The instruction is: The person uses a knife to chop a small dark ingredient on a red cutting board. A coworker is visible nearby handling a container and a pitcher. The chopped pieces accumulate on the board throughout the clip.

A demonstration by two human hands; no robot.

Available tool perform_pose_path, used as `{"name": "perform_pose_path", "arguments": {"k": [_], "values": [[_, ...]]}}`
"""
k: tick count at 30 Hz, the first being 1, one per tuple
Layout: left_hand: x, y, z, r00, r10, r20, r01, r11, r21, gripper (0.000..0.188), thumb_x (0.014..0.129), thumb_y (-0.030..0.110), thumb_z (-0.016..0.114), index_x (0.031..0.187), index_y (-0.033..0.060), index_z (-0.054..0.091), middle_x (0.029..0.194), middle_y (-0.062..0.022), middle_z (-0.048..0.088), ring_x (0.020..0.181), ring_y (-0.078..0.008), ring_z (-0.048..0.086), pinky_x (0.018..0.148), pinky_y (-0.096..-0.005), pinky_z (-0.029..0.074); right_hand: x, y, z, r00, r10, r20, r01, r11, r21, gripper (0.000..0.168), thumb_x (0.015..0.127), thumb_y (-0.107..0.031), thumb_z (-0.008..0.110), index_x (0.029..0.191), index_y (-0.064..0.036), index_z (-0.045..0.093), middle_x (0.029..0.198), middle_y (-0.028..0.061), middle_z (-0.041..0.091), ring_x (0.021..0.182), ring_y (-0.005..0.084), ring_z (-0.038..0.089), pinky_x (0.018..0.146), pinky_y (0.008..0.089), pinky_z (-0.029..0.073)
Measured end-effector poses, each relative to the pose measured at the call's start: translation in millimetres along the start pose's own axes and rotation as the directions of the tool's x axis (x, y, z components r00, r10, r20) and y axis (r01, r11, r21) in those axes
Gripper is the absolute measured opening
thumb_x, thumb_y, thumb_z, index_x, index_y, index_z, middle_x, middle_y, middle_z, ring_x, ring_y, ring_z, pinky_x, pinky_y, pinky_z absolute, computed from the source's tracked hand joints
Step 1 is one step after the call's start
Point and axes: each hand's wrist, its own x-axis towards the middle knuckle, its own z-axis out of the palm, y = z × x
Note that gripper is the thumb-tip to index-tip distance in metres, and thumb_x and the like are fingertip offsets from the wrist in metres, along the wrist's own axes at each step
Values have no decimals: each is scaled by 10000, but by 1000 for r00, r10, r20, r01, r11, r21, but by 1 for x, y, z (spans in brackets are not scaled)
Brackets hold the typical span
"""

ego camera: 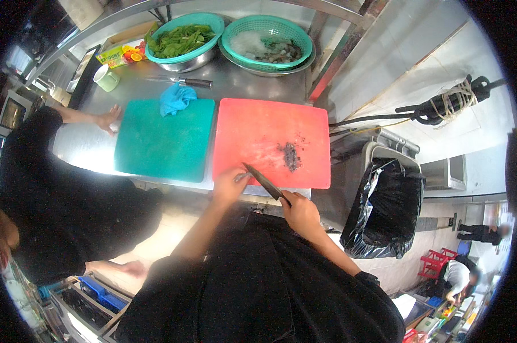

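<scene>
My right hand (302,213) grips a kitchen knife (262,182) by its handle, its dark blade angled up and left over the front of the red cutting board (267,120). Close to the knife's tip, my left hand (230,185) pinches a small greyish piece (242,176), perhaps seafood, mostly hidden by my fingers. A patch of dark wet residue (291,157) lies on the right half of this board. To its left is a green cutting board (166,141), with a crumpled blue cloth (177,99) across its back edge.
Behind the boards are a second knife (196,82), a green basket of leafy greens (219,25) and a green colander (299,32) holding ice and seafood. A light green mug (107,79) stands left. A co-worker's hand (109,119) rests beside the green board. A black-lined bin (385,206) is right.
</scene>
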Motion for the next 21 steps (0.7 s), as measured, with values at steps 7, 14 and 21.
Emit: {"name": "perform_pose_path", "arguments": {"k": [7,14,21], "values": [[-2,-4,2,999,3,-40,-3,1000,-16,191,832,148,827,970,43,746,934,-131,761,841,-233,744,751,-339,574,-13,-3,-19,999,45,28,-46,998,33,262,961,-211,639,1155,-43,696,958,234,704,845,457,681,750,536,544],[-5,-2,-5,998,-66,-13,65,997,-32,198,838,137,826,993,45,744,907,-130,764,815,-193,738,732,-327,571,4,1,4,999,-37,-24,37,999,24,256,978,-253,598,1157,-78,653,949,219,698,806,449,696,710,556,567],[-4,-7,-2,999,-39,-18,38,998,-44,177,849,127,813,980,35,739,885,-125,758,782,-180,731,714,-320,567,4,0,5,999,-4,50,5,1000,-22,267,983,-268,590,1169,-89,658,971,218,706,813,444,701,714,550,572]]}}
